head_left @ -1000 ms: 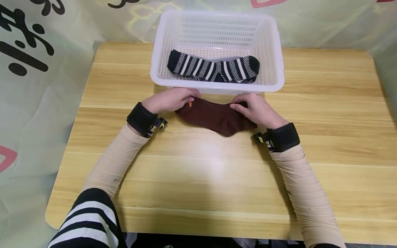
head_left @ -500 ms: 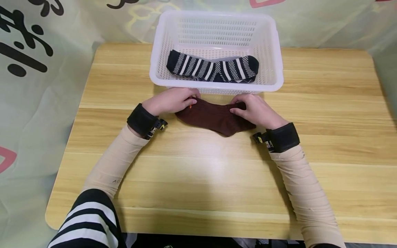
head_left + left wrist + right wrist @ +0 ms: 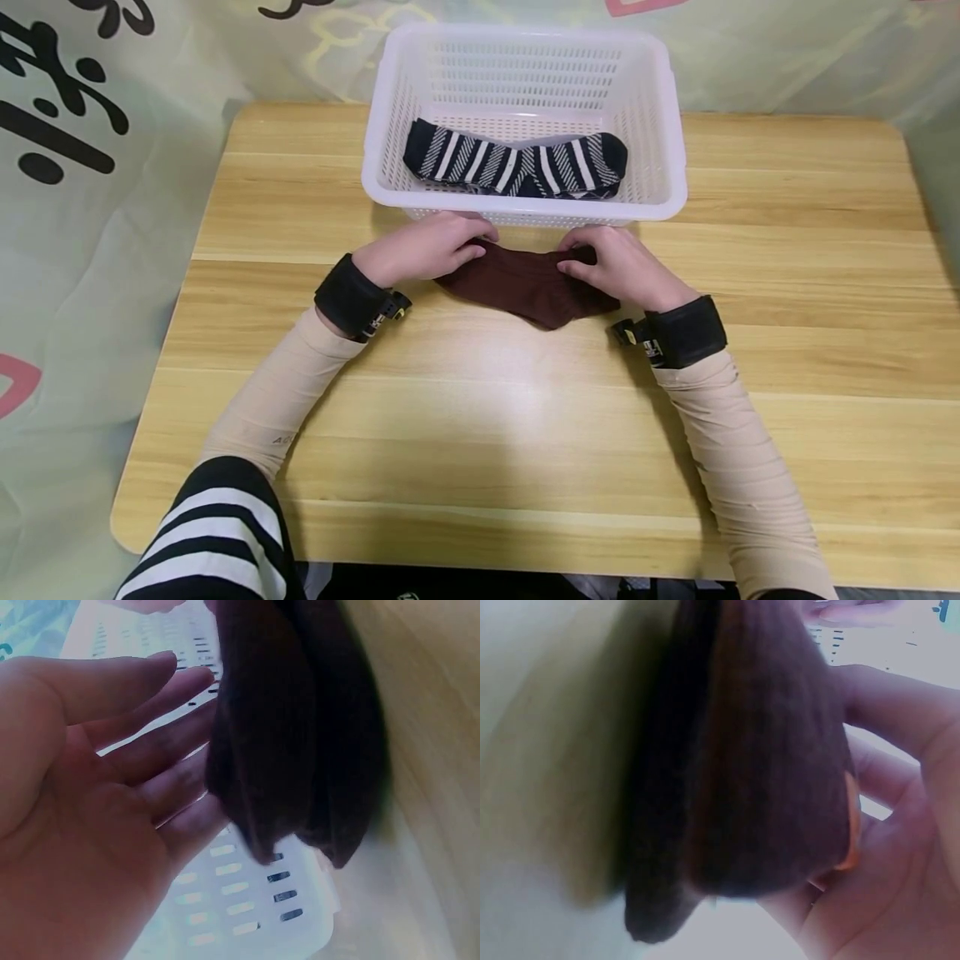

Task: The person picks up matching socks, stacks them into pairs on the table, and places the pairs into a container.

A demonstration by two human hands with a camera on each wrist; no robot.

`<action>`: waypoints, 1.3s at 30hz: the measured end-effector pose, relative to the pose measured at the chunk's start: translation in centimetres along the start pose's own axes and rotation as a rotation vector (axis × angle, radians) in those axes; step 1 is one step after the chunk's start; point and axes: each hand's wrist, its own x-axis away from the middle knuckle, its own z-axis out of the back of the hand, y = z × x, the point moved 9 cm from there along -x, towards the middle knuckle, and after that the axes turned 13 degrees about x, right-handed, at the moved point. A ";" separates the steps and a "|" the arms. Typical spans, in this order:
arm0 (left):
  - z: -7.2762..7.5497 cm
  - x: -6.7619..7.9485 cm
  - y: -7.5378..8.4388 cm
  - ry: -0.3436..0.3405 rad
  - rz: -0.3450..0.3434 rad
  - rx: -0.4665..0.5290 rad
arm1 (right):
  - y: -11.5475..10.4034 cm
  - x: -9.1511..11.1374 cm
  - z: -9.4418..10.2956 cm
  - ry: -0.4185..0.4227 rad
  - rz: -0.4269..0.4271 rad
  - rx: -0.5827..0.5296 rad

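A pair of dark brown socks [image 3: 528,287] hangs sideways between my hands, just in front of the basket. My right hand [image 3: 626,267] pinches their right end, thumb on the near face and fingers behind; an orange patch [image 3: 851,825] shows at the edge there. At the other end, my left hand [image 3: 431,246] has its fingers stretched behind the fabric. Its thumb [image 3: 124,690] stands apart from the socks in the left wrist view. Two layers of the brown socks [image 3: 277,727] dangle side by side there.
A white perforated plastic basket [image 3: 525,202] stands at the back of the wooden table [image 3: 487,467]. Inside it lie black-and-white patterned socks [image 3: 517,167]. A printed cloth [image 3: 75,250] hangs behind and to the left of the table.
My left hand's thumb has lifted off the socks, and the hand has slid right along them, covering the orange mark at that end. My right hand has stayed in place.
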 end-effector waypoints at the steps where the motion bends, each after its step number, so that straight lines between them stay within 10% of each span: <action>1: -0.1 -0.1 0.1 0.000 -0.009 0.001 | 0.0 0.0 0.1 0.002 0.002 -0.001; 11: -1.1 -0.4 1.5 -0.014 -0.108 -0.009 | -0.1 0.1 0.5 0.011 0.007 -0.004; 39: -2.4 -0.3 -1.3 -0.079 0.130 -0.126 | 1.6 1.4 1.2 -0.145 -0.046 -0.027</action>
